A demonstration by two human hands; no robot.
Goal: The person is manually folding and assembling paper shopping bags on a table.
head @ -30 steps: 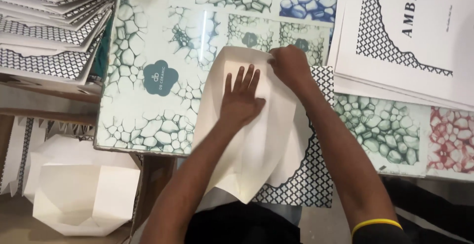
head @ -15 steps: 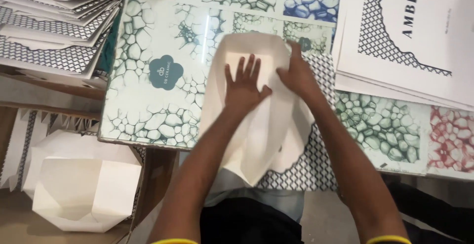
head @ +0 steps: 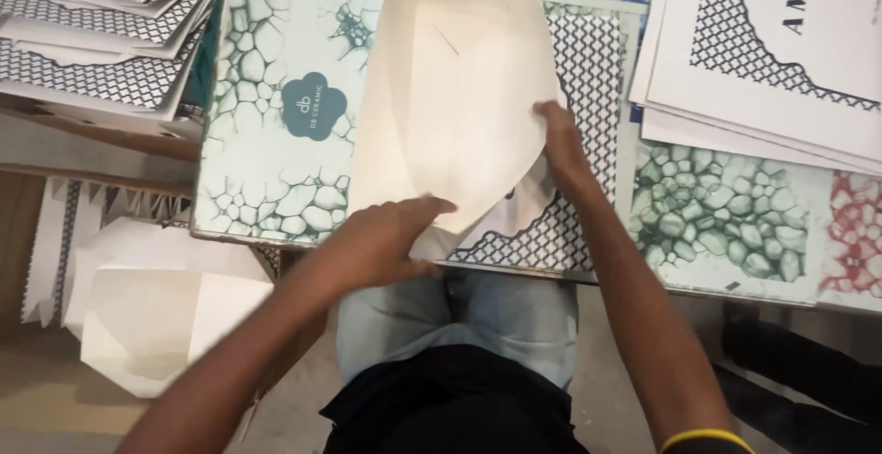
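A folded cream paper piece (head: pixel 450 96), creased into angular panels, stands tilted up over the patterned table (head: pixel 276 160). My left hand (head: pixel 386 238) holds its lower edge near the table's front. My right hand (head: pixel 556 141) grips its right side. Beneath it lies a flat sheet with a black-and-white lattice print (head: pixel 560 215).
A stack of lattice-printed sheets (head: pixel 92 22) fans out at the top left. More printed white sheets (head: pixel 772 59) lie at the top right. Folded cream paper shapes (head: pixel 156 316) sit on the floor at the lower left. My lap is under the table edge.
The cream piece lay flat under both pressing hands; now it is lifted upright. My left hand slid down to its lower edge and my right hand moved to its right side.
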